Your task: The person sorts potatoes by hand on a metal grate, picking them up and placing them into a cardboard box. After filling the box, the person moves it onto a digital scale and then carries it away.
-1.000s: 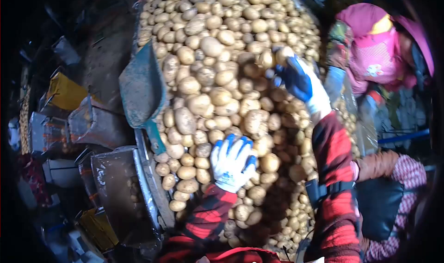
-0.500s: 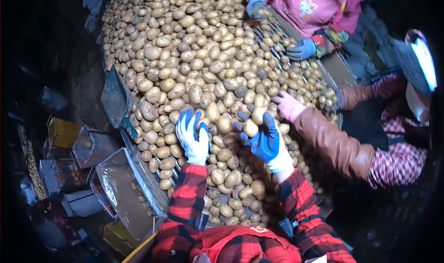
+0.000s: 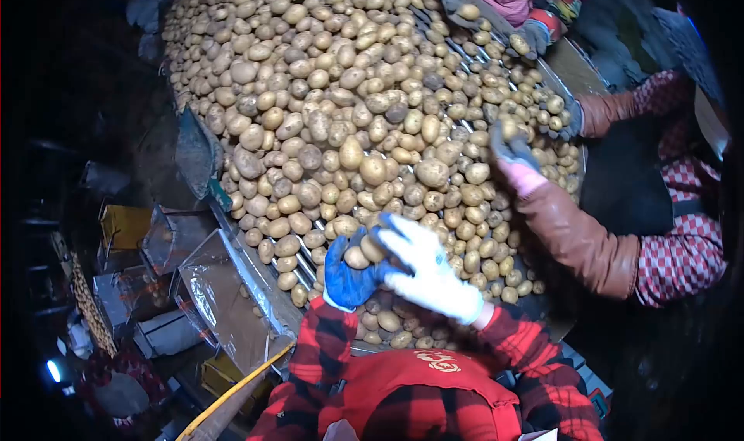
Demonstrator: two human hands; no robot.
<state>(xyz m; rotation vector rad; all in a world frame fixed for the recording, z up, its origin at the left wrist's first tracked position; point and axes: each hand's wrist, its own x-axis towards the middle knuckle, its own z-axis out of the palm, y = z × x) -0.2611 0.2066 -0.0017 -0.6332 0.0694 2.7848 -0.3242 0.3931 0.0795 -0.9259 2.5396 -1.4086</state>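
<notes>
My left hand (image 3: pixel 349 277), in a white glove with a blue palm, is turned palm up near the front of the potato pile. Its fingers curl round a potato (image 3: pixel 356 257). Against it comes my right hand (image 3: pixel 430 274), back upward and slightly blurred, with thumb and fingers round a second potato (image 3: pixel 373 247) touching the first. Beneath both hands lie many loose potatoes (image 3: pixel 387 321) on a bed of metal rollers (image 3: pixel 306 267).
A co-worker's gloved hand (image 3: pixel 515 158) holds a potato at the right. Another person's gloved hands (image 3: pixel 465 11) are at the far side. A green scoop-like piece (image 3: pixel 194 154) lies along the left edge. Lined boxes (image 3: pixel 225 301) stand at left, near a yellow bar (image 3: pixel 236 387).
My left hand has turned palm up and now holds a potato. My right hand has swung left to meet it. The co-worker's hand at right has picked up a potato.
</notes>
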